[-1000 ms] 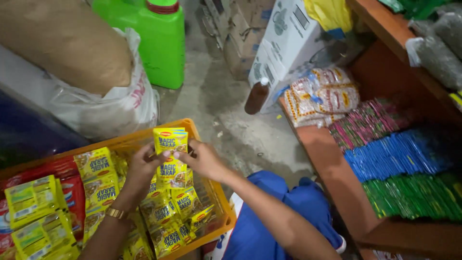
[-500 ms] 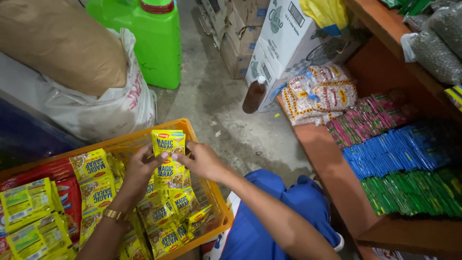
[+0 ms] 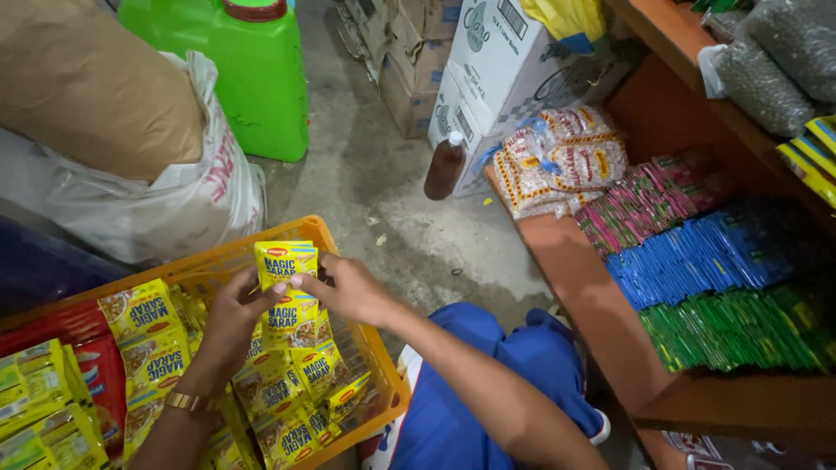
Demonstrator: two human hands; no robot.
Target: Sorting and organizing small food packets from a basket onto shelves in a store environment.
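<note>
A strip of yellow seasoning sachets hangs over an orange plastic crate. My left hand, with a gold watch on its wrist, grips the strip from the left. My right hand pinches it from the right, just below the top sachet. The strip runs down into the crate, where several more yellow sachet strips lie in a heap. More yellow and red packets fill the crate's left side.
A wooden shelf on the right holds pink, blue and green sachet rows and bagged snacks. A green jug, white sack, brown bottle and cardboard boxes stand on the concrete floor.
Both hands keep their hold on the sachet strip, which stays above the crate. The view has shifted slightly; little else has moved.
</note>
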